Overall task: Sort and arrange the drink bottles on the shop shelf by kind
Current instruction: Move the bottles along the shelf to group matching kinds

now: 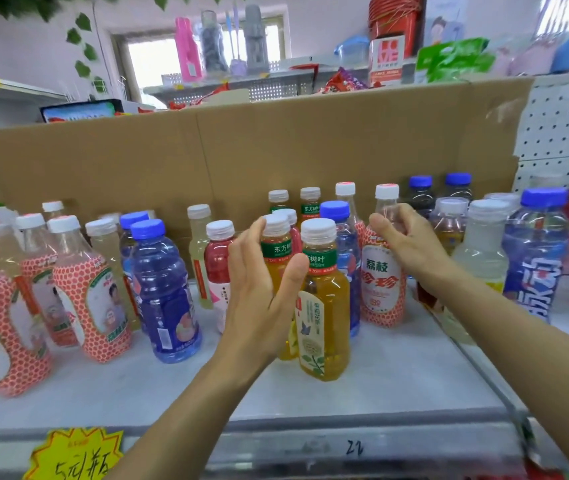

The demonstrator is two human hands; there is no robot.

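Many drink bottles stand mixed on a white shelf [397, 372]. My left hand [259, 299] wraps around a yellow tea bottle [276, 251] with a green band, fingers behind it and thumb across its front. A second tea bottle [324, 313] of the same kind stands just in front and to the right, touching it. My right hand [411, 244] curls around the clear neck of a lychee bottle [381, 282] with a red-patterned label. Between the two hands stands a blue bottle [343, 244], and two more tea bottles stand behind.
Several lychee bottles [86, 292] and a blue bottle [165, 292] stand at the left, with a red drink bottle [217, 268] beside my left hand. Pale bottles [480, 251] and a large blue bottle [535, 265] crowd the right. Cardboard [276, 150] backs the shelf. A yellow price tag [75, 455] hangs in front.
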